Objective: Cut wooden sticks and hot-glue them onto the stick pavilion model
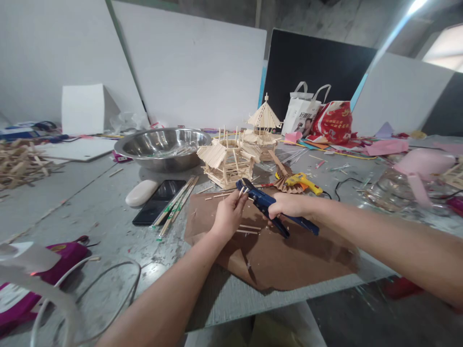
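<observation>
My left hand point(230, 210) pinches a short piece of pale wooden stick point(244, 190) between thumb and fingers. Wrapped round the handles of a blue hand cutter point(263, 200) is my right hand point(284, 206). The cutter's head is close to the stick; whether its blades touch the wood I cannot tell. Below my hands lies a sheet of brown paper point(285, 265) with loose cut sticks point(249, 229) on it. Just beyond stands a pavilion model built of sticks point(229, 164), and behind that a second model with a pointed roof point(265, 118).
Wrapped chopsticks point(177, 205) lie by a black phone point(159, 200) and a white oval case point(141, 193). A steel basin point(144, 156) stands behind them. A yellow glue gun point(306, 183) and a clear jug with a pink lid point(398, 185) are at right. A white cable point(135, 274) curls at left.
</observation>
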Motion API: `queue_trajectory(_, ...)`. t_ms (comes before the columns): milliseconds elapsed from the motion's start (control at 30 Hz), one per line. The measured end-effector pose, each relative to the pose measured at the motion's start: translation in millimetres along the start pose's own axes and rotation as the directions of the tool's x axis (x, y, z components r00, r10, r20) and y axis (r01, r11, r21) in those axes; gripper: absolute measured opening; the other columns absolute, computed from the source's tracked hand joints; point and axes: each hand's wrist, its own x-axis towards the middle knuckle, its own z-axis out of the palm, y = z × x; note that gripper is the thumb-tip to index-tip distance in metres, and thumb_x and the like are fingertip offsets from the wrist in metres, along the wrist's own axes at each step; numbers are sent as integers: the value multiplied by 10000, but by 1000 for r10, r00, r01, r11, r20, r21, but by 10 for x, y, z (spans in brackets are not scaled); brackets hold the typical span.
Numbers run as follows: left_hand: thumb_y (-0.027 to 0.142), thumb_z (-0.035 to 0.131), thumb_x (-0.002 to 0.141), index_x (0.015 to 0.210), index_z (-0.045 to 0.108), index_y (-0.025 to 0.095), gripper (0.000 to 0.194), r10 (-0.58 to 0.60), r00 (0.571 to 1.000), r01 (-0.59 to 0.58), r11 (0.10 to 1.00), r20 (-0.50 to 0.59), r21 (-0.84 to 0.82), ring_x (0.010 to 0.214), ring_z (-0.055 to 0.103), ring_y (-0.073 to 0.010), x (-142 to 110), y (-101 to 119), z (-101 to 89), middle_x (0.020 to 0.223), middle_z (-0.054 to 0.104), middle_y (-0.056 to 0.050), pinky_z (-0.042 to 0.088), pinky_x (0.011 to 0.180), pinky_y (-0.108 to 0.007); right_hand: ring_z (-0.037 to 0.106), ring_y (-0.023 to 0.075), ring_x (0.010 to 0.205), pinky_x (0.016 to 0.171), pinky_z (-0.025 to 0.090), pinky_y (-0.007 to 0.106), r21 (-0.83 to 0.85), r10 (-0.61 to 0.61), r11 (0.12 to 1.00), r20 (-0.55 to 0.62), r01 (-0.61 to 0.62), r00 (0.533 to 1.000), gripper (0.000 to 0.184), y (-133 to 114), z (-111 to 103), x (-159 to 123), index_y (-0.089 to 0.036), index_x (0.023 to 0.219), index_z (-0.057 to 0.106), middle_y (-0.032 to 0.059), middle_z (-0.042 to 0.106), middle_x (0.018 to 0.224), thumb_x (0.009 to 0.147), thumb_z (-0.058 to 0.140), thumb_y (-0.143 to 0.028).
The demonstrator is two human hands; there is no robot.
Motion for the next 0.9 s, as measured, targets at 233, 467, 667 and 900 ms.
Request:
queue_trajectory(233,383,367,764,616,483,175,281,-45,999,45,954,-6,296,503,315,-86,20,23,-144,505,378,36,233,490,-189,519,122,570,506,382,207,-165,-66,985,-73,53,995,95,-42,-115,-117,-161,627,497,-9,558,606,541,478,-198)
queue_trajectory(467,368,361,766,658,539,155,298,-21,1000,20,990,6,137,562,385,-95,52,44,-235,544,420,28,291,531,-182,550,207,749,614,376,275,-689,-202,706,-417,-163,886,267,219,-120,1,-182,836,541,62,594,816,673,450,-373)
queue_trajectory(667,361,393,749,688,569,149,281,-119,988,118,993,102,22,548,403,-90,54,64,-193,548,464,31,317,533,-180,502,311,924,722,367,394,-746,-246,548,-577,-379,779,652,493,111,203,-80,1047,472,195,544,985,688,352,-611)
queue_trajectory(900,359,417,744,768,616,172,274,-26,980,2,993,197,122,630,477,-124,19,11,-149,663,583,-1,339,588,-199,411,183,1074,886,302,301,-809,-667,583,-427,71,611,421,324,153,201,-123,1132,434,116,492,1141,829,294,-380)
